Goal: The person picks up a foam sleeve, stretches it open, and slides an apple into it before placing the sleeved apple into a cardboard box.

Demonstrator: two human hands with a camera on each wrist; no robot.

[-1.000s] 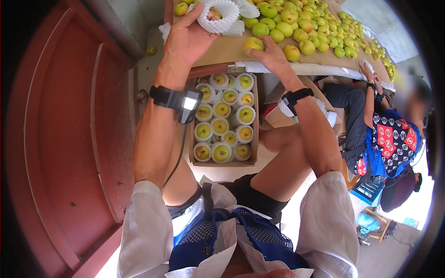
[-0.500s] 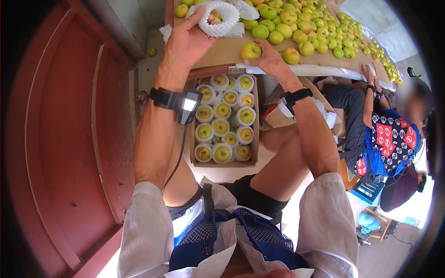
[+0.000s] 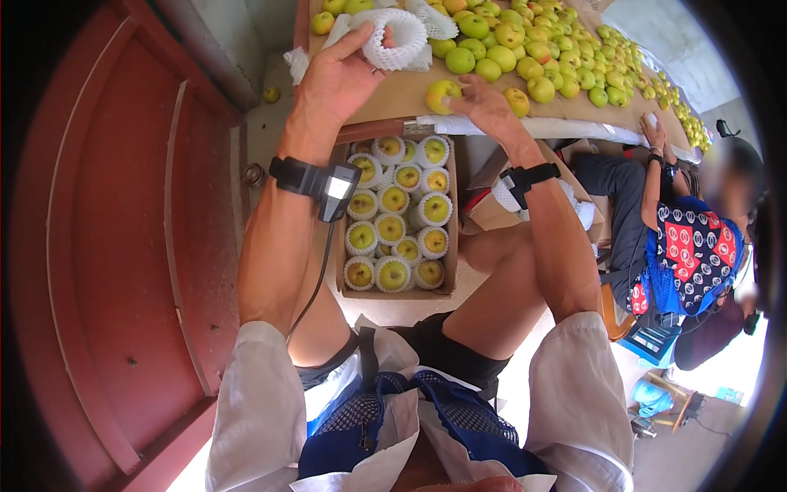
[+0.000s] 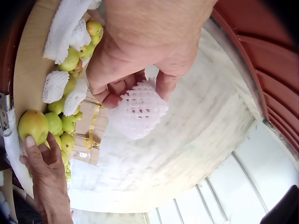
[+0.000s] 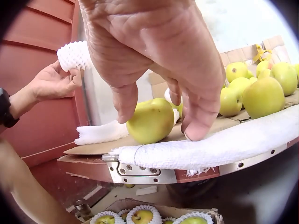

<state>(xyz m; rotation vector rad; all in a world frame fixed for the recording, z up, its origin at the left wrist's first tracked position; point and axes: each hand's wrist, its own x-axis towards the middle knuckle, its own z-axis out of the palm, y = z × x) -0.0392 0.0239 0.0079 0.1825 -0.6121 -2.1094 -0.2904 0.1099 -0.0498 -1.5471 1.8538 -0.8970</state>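
- Panelling [image 3: 123, 271], dark red, fills the far left of the head view.
- Surface [image 3: 389, 102], covered with brown cardboard, has white padding [image 5: 196, 153] along its near edge.
- Second person [image 3: 697, 246], in a blue, red and black patterned top, sits at the right with both hands by the surface.
- Heap of apples [image 3: 541, 49], mostly green-yellow, some blushed red, spreads over the back and right of the surface.
- Carton [image 3: 452, 238], below the near edge and between the wearer's legs, holds apples in white foam sleeves.
- Left hand [image 3: 336, 78], raised, has a narrow grip that pinches a white foam net [image 3: 414, 41].
- Right hand [image 3: 489, 111], low by the near edge, has a wide grip around one apple [image 3: 438, 94]; whether it touches firmly I cannot tell.
- Foam net, ring-like from above, shows fingertips within its opening.
- Apple, yellow-green, rests on the surface near the padding, apart from the heap.
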